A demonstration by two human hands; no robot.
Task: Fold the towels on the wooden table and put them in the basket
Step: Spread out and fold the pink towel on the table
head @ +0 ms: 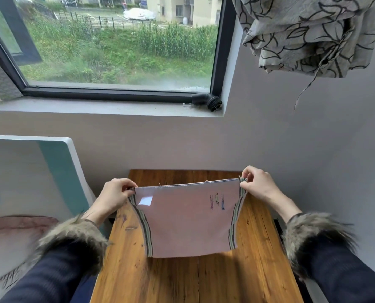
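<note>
Pink towel [188,217] hangs between left grip [114,196], right grip [258,185].

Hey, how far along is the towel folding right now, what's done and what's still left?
Done: the pink towel looks already doubled, two edge layers showing along its top. In hand: the left hand and right hand each pinch a top corner, holding it taut above the wooden table. Left: finishing the fold and putting it in the basket, which is not in view. No other towels show, so I can't tell how many remain.
</note>
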